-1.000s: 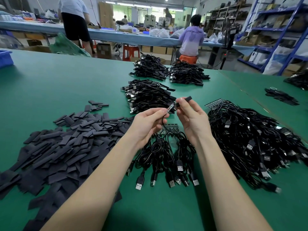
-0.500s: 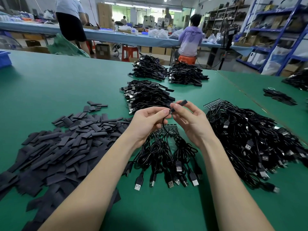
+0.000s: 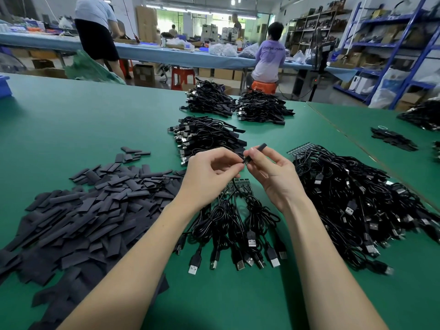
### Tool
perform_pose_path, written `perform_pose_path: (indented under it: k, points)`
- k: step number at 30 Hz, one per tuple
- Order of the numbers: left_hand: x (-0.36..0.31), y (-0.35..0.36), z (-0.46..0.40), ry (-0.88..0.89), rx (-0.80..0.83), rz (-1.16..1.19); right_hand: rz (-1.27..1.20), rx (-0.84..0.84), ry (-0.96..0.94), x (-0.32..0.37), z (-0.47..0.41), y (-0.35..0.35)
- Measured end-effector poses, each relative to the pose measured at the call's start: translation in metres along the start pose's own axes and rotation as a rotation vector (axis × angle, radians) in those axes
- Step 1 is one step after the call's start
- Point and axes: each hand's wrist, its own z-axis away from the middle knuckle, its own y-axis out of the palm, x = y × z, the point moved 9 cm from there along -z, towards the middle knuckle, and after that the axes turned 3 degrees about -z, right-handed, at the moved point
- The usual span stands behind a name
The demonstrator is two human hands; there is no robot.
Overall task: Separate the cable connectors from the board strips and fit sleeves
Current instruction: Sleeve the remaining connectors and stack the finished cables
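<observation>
We find the right hand [image 3: 273,175] pinching a black sleeve [image 3: 258,150] between thumb and forefinger, its long axis running up and away to the right. The left hand [image 3: 209,172] pinches the cable connector [image 3: 244,162] at the sleeve's near mouth, touching it. We judge the fit turns on holding connector and sleeve in line. The board strip [image 3: 239,184] lies on the table below.

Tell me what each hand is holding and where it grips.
The right hand pinches a black sleeve at its lower end. The left hand pinches the connector end of a black cable; the exact grip spot is hidden by the fingers.
</observation>
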Motion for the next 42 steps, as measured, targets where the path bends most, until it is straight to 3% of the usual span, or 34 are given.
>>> perform_pose_path:
  k: [8, 19, 33, 42]
  points:
    - [-0.003, 0.0, 0.002, 0.023, -0.01, 0.049, 0.008, 0.049, 0.041, -0.007, 0.002, 0.008]
    - [0.01, 0.004, 0.0, -0.064, 0.002, 0.142, 0.113, -0.037, -0.212, 0.009, 0.003, 0.006]
    - [0.016, 0.004, 0.0, -0.105, -0.062, 0.226, 0.044, -0.057, -0.149, 0.0, 0.004, 0.009]
    - [0.022, 0.01, -0.001, -0.183, -0.006, 0.217, 0.086, -0.104, -0.185, 0.002, 0.001, 0.003]
